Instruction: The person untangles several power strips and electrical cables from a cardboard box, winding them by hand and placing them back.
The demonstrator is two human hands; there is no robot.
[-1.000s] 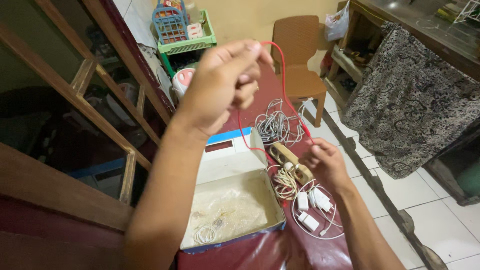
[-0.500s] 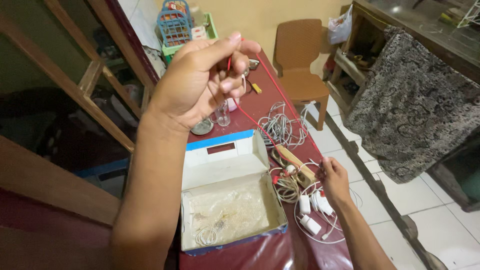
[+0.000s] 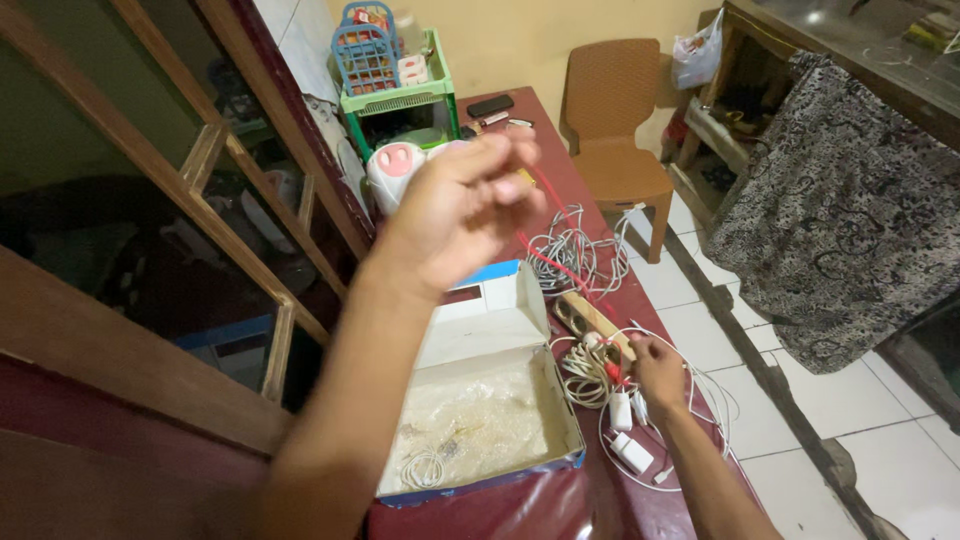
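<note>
My left hand (image 3: pixel 463 212) is raised over the dark red table (image 3: pixel 545 500), fingers closed around a thin red cable (image 3: pixel 548 262). The cable runs in doubled strands down to my right hand (image 3: pixel 657 368), which pinches its lower end just above the table. Under my right hand lie white chargers (image 3: pixel 630 450) with looped white cords and a beige power strip (image 3: pixel 592 321). An open white box (image 3: pixel 485 400) with a blue edge sits left of them, holding a clear plastic bag and a coiled white cable (image 3: pixel 425 468).
A tangle of grey-white cables (image 3: pixel 575 252) lies behind the power strip. At the table's far end stand a green crate with a blue basket (image 3: pixel 385 70) and a white-pink appliance (image 3: pixel 393 170). A brown plastic chair (image 3: pixel 612 120) and a cloth-draped counter (image 3: pixel 850 190) stand to the right.
My left hand has come lower and closer to the right hand, so the red cable span is shorter and doubled. My right hand has dropped toward the chargers.
</note>
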